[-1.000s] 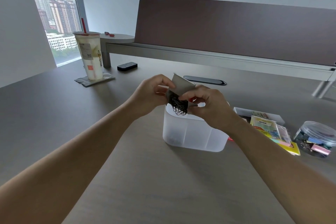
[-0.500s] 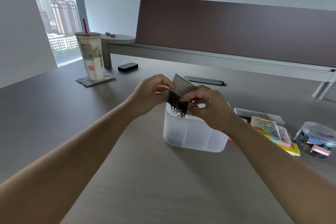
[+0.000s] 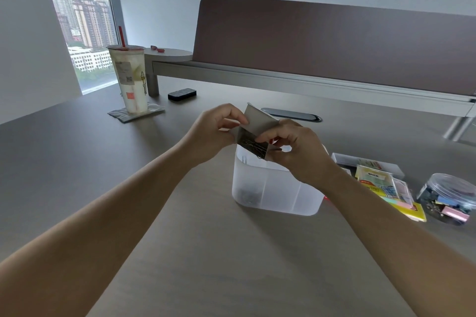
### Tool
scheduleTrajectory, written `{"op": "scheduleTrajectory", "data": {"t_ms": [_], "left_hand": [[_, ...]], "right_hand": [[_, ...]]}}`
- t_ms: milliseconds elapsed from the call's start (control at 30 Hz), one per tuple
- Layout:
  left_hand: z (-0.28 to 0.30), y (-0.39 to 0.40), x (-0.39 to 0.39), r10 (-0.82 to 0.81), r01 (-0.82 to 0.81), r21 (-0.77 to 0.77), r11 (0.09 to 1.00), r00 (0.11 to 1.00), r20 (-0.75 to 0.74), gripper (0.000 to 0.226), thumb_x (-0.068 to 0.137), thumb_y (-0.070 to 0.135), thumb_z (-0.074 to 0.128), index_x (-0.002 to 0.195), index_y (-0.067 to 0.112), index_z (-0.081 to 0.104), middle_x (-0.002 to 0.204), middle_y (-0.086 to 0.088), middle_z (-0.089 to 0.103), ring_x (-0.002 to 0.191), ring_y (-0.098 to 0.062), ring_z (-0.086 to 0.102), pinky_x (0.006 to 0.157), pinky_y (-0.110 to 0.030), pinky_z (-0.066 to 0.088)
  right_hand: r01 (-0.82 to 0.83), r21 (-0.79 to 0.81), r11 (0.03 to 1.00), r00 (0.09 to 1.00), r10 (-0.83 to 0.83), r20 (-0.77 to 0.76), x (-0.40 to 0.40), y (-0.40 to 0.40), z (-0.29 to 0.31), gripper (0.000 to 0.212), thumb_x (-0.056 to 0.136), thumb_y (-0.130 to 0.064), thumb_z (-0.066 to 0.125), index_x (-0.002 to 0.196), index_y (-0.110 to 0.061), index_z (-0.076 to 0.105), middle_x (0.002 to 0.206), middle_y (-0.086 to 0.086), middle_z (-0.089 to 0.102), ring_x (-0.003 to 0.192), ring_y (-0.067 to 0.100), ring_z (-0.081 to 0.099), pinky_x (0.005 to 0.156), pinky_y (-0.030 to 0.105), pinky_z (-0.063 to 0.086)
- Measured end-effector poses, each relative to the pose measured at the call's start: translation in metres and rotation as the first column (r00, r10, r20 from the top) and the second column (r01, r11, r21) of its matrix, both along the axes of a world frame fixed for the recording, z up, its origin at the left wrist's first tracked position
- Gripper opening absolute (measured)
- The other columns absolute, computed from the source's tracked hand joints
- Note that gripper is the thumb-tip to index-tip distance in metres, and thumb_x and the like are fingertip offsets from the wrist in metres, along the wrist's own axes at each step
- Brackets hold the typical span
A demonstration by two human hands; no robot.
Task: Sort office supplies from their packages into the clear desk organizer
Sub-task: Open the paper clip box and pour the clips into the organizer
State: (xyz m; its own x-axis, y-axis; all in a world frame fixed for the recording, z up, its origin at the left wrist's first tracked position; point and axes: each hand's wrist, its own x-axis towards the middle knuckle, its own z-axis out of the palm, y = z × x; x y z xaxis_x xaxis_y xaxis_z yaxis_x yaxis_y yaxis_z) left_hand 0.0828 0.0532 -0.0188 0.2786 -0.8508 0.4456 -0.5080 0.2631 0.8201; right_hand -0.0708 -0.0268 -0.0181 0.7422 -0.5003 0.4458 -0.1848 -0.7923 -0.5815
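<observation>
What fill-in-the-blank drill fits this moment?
Both hands hold a small box of ____ clips.
The box is held above the clear ____.
The drink cup has a ____ straw.
The round jar lies to the organizer's ____.

Missing: paper; organizer; red; right

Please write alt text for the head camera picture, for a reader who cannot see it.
Two bare hands, the left hand and right hand, hold a small open cardboard box of dark paper clips tilted over a clear desk organizer on a grey table. Sticky-note packages and a jar of binder clips lie to the right.
</observation>
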Motion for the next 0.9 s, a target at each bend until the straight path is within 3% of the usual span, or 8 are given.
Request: {"op": "scheduleTrajectory", "data": {"t_ms": [67,167,533,733,900], "left_hand": [[-0.001,0.000,0.001,0.007,-0.007,0.003,1.000,1.000,0.010,0.040,0.075,-0.023,0.045,0.082,0.015,0.052,0.088,0.012,0.053,0.085,0.002,0.053,0.060,-0.010,0.049],[0.000,0.002,0.002,0.010,-0.011,0.009,1.000,1.000,0.010,0.040,0.075,-0.023,0.044,0.085,0.014,0.052,0.088,0.012,0.052,0.085,0.003,0.052,0.059,-0.010,0.049],[-0.005,0.006,0.001,0.049,-0.048,-0.034,0.998,0.998,0.025,0.050,0.072,-0.025,0.043,0.072,0.025,0.051,0.087,0.014,0.052,0.082,0.001,0.054,0.056,-0.009,0.046],[-0.008,0.006,0.001,0.052,-0.043,-0.084,0.996,0.993,0.107,0.045,0.070,-0.023,0.050,0.077,0.021,0.053,0.088,0.014,0.052,0.084,-0.002,0.054,0.061,-0.016,0.049],[-0.009,0.005,0.001,0.083,-0.072,-0.074,0.995,0.984,0.157,0.037,0.073,-0.019,0.054,0.083,0.016,0.053,0.088,0.018,0.049,0.082,-0.001,0.052,0.063,-0.017,0.051]], "right_hand": [[0.009,-0.006,1.000,1.000,-0.009,-0.014,0.001,0.000,0.001,0.029,0.075,0.008,0.062,0.096,-0.012,0.068,0.101,-0.005,0.048,0.075,0.004,0.050,0.069,-0.001,0.041],[0.016,-0.017,1.000,1.000,-0.017,-0.004,0.002,-0.001,0.000,0.030,0.075,0.008,0.062,0.095,-0.014,0.068,0.105,-0.004,0.048,0.079,0.007,0.051,0.072,0.001,0.041],[-0.002,-0.025,1.000,0.998,0.003,0.061,0.004,0.002,-0.002,0.027,0.073,0.014,0.060,0.088,-0.006,0.068,0.101,-0.003,0.050,0.082,0.010,0.050,0.074,0.000,0.041],[0.003,-0.044,0.999,0.998,0.000,0.056,0.001,0.006,-0.001,0.021,0.073,0.012,0.061,0.085,-0.005,0.068,0.101,-0.002,0.050,0.087,0.013,0.049,0.075,0.002,0.040],[0.039,-0.044,0.998,0.999,-0.039,0.010,0.002,0.008,-0.001,0.020,0.076,0.008,0.060,0.089,-0.006,0.066,0.103,-0.006,0.047,0.086,0.009,0.046,0.074,-0.006,0.036]]}}
